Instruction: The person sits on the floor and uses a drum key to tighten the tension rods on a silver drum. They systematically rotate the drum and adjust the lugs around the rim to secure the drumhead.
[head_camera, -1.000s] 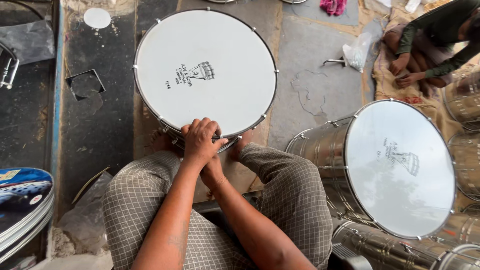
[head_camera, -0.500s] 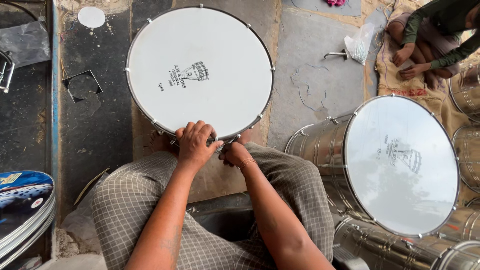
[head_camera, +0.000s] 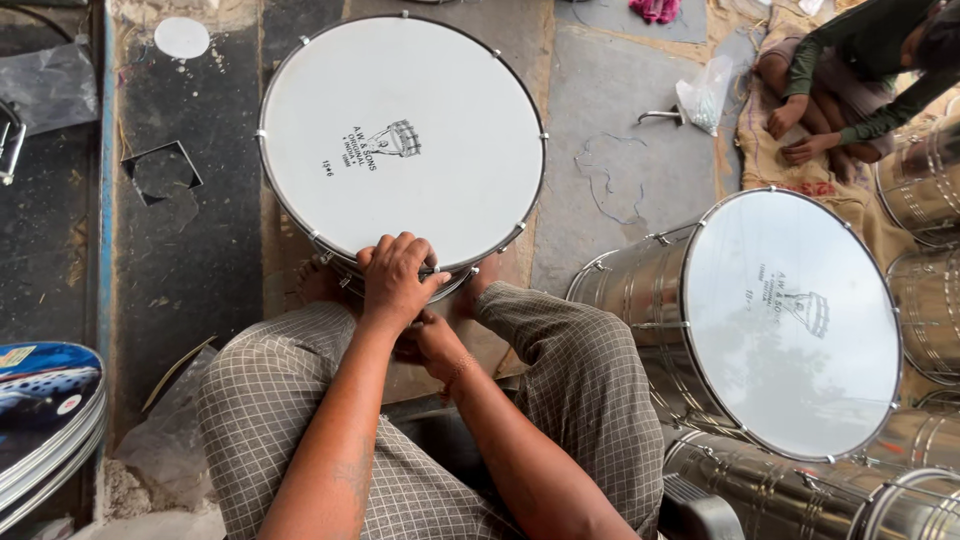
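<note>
The left hand (head_camera: 398, 280) curls closed over the near rim of the white-headed drum (head_camera: 400, 140) at upper centre; the right hand (head_camera: 432, 340), tucked beneath, is too hidden to tell. The head looks seated, rim work unfinished. A steel drum (head_camera: 790, 320) lies right.

A second steel drum (head_camera: 790, 320) lies at three o'clock, a seated person (head_camera: 850, 80) at one, stacked discs (head_camera: 45, 420) at eight.

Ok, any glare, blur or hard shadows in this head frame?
Head view: sharp throughout, soft even light, no hard shadows; left hand on the white drum rim is crisp; the tilted steel drum head shows a hazy reflection; right hand is partly hidden.
</note>
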